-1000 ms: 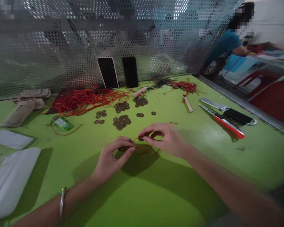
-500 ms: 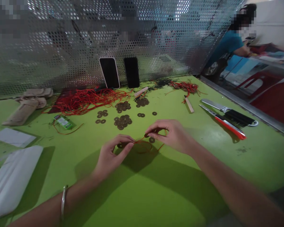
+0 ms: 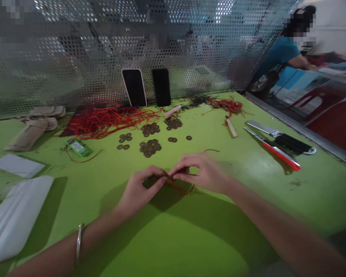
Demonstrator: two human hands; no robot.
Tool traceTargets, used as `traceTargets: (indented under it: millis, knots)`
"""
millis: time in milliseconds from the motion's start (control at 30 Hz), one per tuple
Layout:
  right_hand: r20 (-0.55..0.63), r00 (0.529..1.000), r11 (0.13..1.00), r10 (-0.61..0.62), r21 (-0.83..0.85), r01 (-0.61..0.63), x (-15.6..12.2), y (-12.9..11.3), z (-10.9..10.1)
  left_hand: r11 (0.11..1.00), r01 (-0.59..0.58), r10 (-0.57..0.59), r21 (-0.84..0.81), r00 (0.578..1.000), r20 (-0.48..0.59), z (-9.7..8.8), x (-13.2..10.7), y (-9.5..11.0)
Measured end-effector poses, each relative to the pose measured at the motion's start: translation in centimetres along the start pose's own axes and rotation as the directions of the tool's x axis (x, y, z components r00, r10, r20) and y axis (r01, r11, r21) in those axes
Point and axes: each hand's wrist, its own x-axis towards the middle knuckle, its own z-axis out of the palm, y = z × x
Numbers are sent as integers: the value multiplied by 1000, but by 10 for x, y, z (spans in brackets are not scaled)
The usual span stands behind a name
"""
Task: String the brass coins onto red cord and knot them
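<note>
Close together over the green table (image 3: pixel 173 234), my two hands meet at a thin red cord (image 3: pixel 177 187). My left hand (image 3: pixel 145 186) pinches the cord between thumb and forefinger. Fingertips of my right hand (image 3: pixel 200 173) are closed on the same cord, almost touching the left ones. A loop of it hangs below them, and a loose end (image 3: pixel 212 150) shows beyond the right hand. Any coin between the fingers is hidden. Just past my hands lie piles of dark round coins with holes (image 3: pixel 150 147), and a single coin (image 3: pixel 188 137) sits to their right.
Behind the coins spreads a red cord tangle (image 3: pixel 103 121). Two phones (image 3: pixel 134 87) lean on a perforated metal panel (image 3: pixel 89 57). Scissors-like red-handled tool (image 3: pixel 279 152) and a black-handled blade (image 3: pixel 288 140) lie right. A white pouch (image 3: pixel 20 219) is left. A person (image 3: pixel 279 57) sits beyond.
My right hand has moved left and slightly down, up against the left fingertips. The coin it held and the one beneath it are out of sight now. The cord loop has tightened.
</note>
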Motion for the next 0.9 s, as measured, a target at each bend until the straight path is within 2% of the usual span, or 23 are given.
traceTargets:
  millis: [167,467,667,900]
  knots:
    - [-14,999,998,29,53,-28,0,-1,3,1000,-15,15,-10,1000,6,2,0,-1]
    - [-56,998,999,-34,-6,33,0,-1,6,998,-67,67,5,997,30,4,1,-3]
    - [-44,998,999,-51,-8,51,1,0,10,999,-32,32,11,998,46,2,1,0]
    - [-47,999,999,-11,49,13,0,1,11,1000,-6,7,-20,999,44,2,0,1]
